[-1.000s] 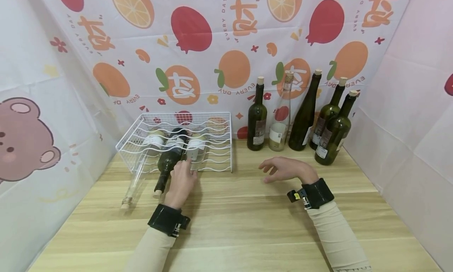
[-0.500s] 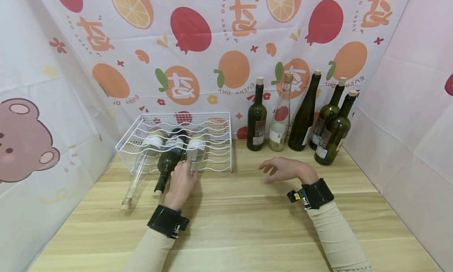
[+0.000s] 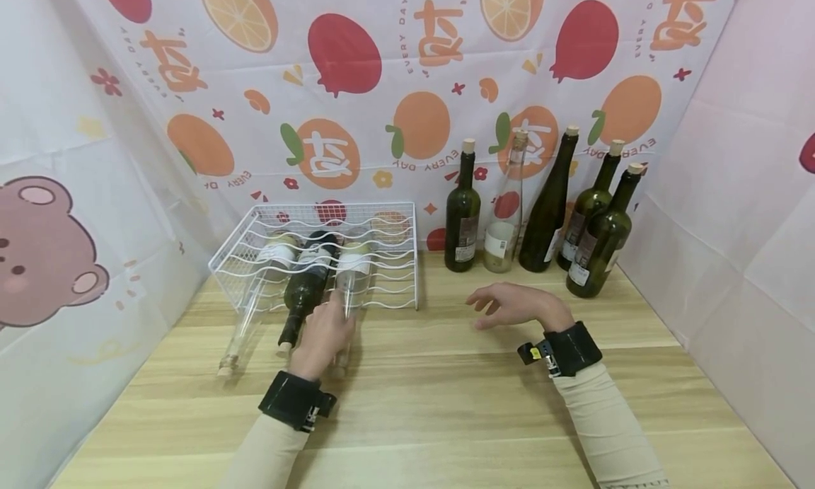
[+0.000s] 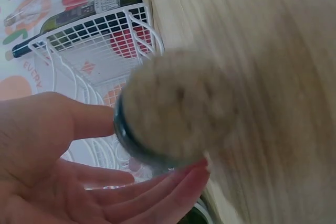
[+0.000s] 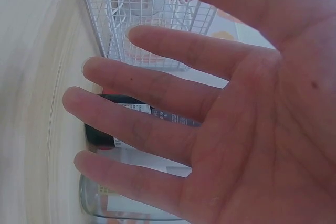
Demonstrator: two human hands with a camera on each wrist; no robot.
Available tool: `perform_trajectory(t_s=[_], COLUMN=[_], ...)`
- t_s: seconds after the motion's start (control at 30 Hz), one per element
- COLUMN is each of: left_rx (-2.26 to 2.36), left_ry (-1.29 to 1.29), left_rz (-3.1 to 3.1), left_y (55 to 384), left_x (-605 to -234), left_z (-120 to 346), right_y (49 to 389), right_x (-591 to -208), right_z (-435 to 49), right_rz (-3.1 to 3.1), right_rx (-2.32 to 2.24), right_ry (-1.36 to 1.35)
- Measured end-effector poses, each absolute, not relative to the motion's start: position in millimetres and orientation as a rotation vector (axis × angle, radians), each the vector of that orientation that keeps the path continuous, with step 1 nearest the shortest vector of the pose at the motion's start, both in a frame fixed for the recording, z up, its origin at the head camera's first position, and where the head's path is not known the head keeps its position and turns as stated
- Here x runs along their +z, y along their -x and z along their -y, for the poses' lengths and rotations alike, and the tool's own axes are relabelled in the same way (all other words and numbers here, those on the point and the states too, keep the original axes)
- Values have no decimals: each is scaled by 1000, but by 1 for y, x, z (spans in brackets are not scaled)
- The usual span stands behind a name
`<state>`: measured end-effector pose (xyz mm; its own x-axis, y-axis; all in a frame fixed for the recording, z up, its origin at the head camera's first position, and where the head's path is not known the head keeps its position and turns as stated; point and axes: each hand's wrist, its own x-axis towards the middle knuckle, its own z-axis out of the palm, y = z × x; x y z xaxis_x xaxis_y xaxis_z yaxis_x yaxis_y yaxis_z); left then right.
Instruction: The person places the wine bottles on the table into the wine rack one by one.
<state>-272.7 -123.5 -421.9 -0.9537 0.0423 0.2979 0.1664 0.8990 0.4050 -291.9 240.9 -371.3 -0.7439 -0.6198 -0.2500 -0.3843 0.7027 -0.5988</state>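
A white wire wine rack point(image 3: 416, 269) holds three corked bottles lying on their sides, necks toward me: a clear bottle point(image 3: 278, 254) at left, a dark green bottle point(image 3: 305, 288) in the middle and another clear bottle point(image 3: 354, 264) at right. My left hand point(image 3: 323, 333) is over the right-hand clear bottle's neck. In the left wrist view its cork point(image 4: 178, 103) fills the middle, between thumb and loosely extended fingers. My right hand point(image 3: 516, 305) hovers over the table with nothing in it. Its fingers point(image 5: 152, 87) are spread in the right wrist view.
At the back right stand several corked bottles: a green one point(image 3: 463, 223), a clear one point(image 3: 501, 245), a slim dark one point(image 3: 541, 227) and two more green bottles point(image 3: 600, 241). Fruit-printed cloth point(image 3: 382, 50) hangs behind the wooden table point(image 3: 446, 404).
My left hand has shifted slightly left and toward me, and the right-hand clear bottle's neck and cork now show beside it. The right hand stays where it was.
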Motion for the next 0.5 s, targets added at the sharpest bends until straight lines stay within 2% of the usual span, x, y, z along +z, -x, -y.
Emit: perform_trajectory(t_s=[0.27, 0.5], left_rx=[-669, -732], left_ry=[131, 196], left_rz=[2975, 2872], left_y=[272, 272], left_x=[-420, -421], left_z=[126, 127], right_y=[292, 291], right_x=[-372, -371], right_z=[-241, -241], right_rz=[-2472, -2475], right_rx=[-745, -746], right_ry=[753, 756])
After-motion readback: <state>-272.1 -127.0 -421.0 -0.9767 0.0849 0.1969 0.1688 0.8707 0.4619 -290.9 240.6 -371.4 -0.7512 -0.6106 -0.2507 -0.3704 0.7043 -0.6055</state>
